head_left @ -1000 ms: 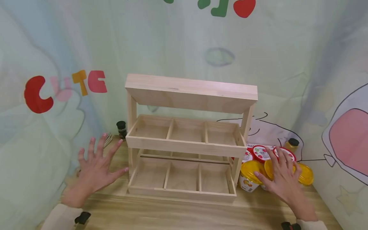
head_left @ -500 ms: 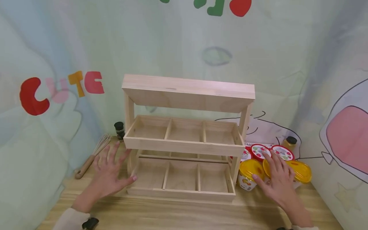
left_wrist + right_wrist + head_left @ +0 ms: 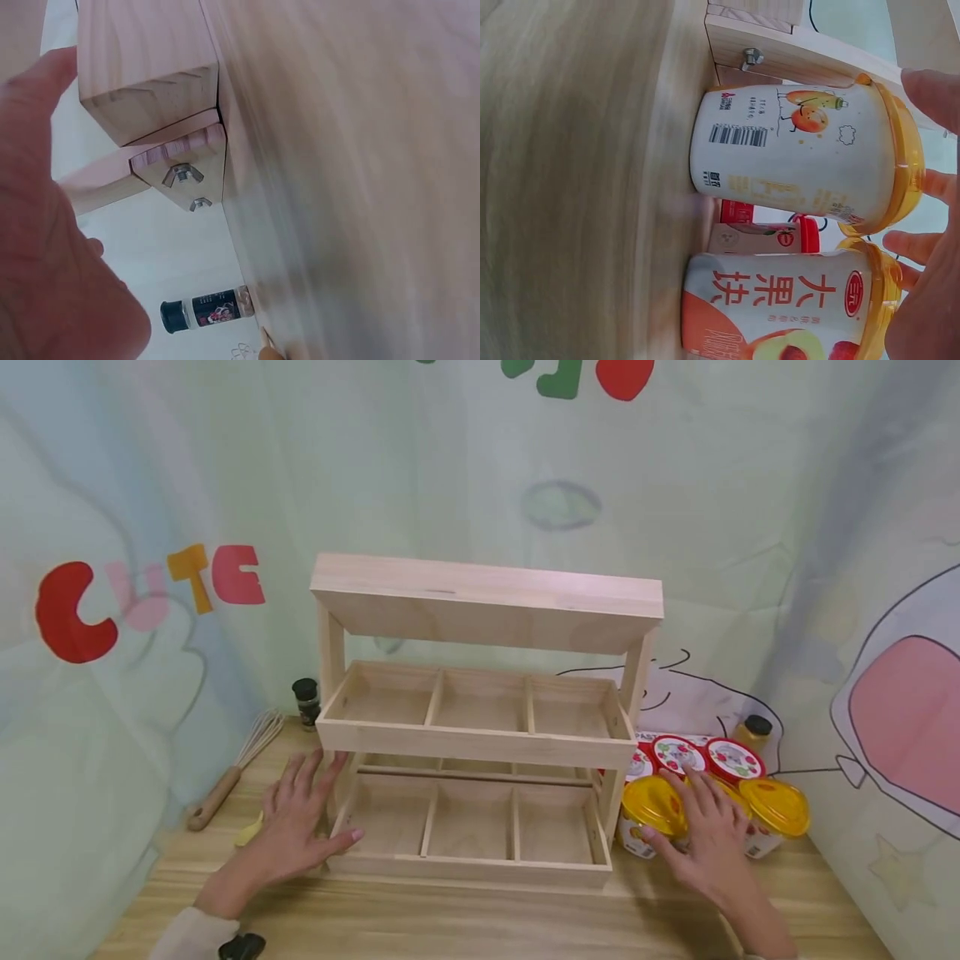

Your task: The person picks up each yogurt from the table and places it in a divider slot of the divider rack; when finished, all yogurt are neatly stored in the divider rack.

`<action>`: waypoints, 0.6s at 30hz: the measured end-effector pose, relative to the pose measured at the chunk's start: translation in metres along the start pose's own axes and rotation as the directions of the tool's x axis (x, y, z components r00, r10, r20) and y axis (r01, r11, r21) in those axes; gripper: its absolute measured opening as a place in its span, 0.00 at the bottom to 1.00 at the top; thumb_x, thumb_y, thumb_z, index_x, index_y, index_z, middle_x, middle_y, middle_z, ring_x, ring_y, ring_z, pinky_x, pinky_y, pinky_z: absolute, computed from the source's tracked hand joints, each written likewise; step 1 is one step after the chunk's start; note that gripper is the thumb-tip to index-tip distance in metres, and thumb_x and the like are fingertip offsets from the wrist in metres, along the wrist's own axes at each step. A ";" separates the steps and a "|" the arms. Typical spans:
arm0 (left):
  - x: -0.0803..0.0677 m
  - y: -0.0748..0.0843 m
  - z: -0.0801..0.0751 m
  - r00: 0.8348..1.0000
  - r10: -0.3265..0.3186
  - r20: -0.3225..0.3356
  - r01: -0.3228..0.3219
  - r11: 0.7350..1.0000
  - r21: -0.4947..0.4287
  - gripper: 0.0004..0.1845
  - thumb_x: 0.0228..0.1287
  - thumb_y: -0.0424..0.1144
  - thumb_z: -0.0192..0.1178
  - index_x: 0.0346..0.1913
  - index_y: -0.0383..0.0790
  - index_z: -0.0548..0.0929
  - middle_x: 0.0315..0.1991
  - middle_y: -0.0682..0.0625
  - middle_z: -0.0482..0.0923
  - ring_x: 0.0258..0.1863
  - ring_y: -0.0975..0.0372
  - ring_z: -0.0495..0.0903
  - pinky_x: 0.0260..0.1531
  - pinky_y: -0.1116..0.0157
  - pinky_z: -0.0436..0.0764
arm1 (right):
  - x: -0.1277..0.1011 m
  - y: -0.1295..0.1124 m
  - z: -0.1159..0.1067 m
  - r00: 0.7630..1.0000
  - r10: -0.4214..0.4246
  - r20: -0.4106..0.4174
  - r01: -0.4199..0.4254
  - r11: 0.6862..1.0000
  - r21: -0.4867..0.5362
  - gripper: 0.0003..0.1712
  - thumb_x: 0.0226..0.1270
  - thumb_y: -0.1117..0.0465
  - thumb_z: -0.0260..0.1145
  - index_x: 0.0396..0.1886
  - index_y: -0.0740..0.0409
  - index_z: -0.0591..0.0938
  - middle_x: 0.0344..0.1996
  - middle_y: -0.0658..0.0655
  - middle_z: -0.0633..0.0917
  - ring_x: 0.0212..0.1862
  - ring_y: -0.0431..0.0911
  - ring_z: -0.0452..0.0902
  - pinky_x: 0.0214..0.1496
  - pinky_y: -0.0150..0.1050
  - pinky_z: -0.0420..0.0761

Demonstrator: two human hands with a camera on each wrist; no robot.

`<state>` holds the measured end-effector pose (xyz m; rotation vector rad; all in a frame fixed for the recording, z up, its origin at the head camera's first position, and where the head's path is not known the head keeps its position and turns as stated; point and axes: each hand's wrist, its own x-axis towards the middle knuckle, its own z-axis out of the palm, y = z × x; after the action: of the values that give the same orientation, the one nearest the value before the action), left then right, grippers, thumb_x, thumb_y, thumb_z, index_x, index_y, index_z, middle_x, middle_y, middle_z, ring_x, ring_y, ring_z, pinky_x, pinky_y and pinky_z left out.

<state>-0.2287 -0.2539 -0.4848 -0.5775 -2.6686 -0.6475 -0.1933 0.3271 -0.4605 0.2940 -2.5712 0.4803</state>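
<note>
A pale wooden two-tier rack (image 3: 480, 740), with three compartments per tray, stands mid-table in the head view. My left hand (image 3: 296, 822) is spread beside its left end, thumb toward the lower tray. In the left wrist view that hand's thumb is close to the corner of a wooden block (image 3: 150, 67). Over the yellow-lidded fruit cups (image 3: 652, 806) at the rack's right, my right hand (image 3: 708, 839) extends with parted fingers. From the right wrist, its fingertips overlap the lids of one upright cup (image 3: 795, 157) and a second cup (image 3: 780, 300); neither is gripped.
Left of the rack are a whisk (image 3: 236, 768), a black-capped spice jar (image 3: 306, 702) and a small yellow thing (image 3: 249, 830), partly hidden. Red-rimmed cups (image 3: 678, 753) and another black-capped jar (image 3: 753, 731) stand behind the yellow lids. Printed curtains (image 3: 450, 468) enclose the table.
My left hand has moved right and down to the rack's side, uncovering the whisk. My right hand has shifted slightly left over the yellow lids. The view has drifted a little.
</note>
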 end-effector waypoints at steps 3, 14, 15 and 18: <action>0.000 -0.002 0.001 1.000 -0.017 0.025 0.018 1.000 -0.019 0.65 0.60 0.57 0.75 0.89 0.62 0.39 0.82 0.21 0.45 0.79 0.22 0.43 0.63 0.19 0.49 | 0.000 -0.001 0.003 1.000 -0.013 0.001 0.013 1.000 0.016 0.47 0.61 0.42 0.76 0.78 0.48 0.72 0.80 0.71 0.67 0.77 0.74 0.55 0.68 0.78 0.52; 0.005 -0.015 0.010 0.997 0.077 -0.025 -0.078 0.996 -0.036 0.67 0.55 0.55 0.78 0.89 0.58 0.41 0.79 0.17 0.53 0.75 0.23 0.58 0.63 0.21 0.59 | -0.005 0.002 0.011 0.999 -0.043 -0.020 0.043 0.999 -0.006 0.39 0.59 0.47 0.79 0.70 0.50 0.79 0.77 0.70 0.72 0.77 0.74 0.55 0.68 0.76 0.51; 0.005 -0.016 0.012 0.994 0.099 -0.043 -0.100 0.994 -0.036 0.67 0.54 0.55 0.78 0.89 0.57 0.42 0.78 0.17 0.56 0.73 0.23 0.61 0.62 0.22 0.62 | -0.005 0.002 0.011 0.999 -0.048 -0.020 0.048 0.999 -0.012 0.39 0.59 0.48 0.79 0.70 0.50 0.79 0.77 0.70 0.72 0.77 0.74 0.55 0.68 0.77 0.51; 0.005 -0.021 0.017 0.983 0.164 -0.083 -0.168 0.985 -0.044 0.68 0.51 0.52 0.79 0.89 0.50 0.45 0.76 0.16 0.61 0.69 0.24 0.69 0.60 0.28 0.70 | -0.005 0.003 0.012 0.999 -0.052 -0.012 0.052 0.998 -0.028 0.39 0.58 0.53 0.81 0.69 0.52 0.79 0.77 0.70 0.72 0.77 0.74 0.55 0.68 0.78 0.51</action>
<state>-0.2464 -0.2607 -0.5046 -0.7629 -2.5043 -0.6771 -0.1949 0.3260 -0.4736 0.3458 -2.5491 0.4264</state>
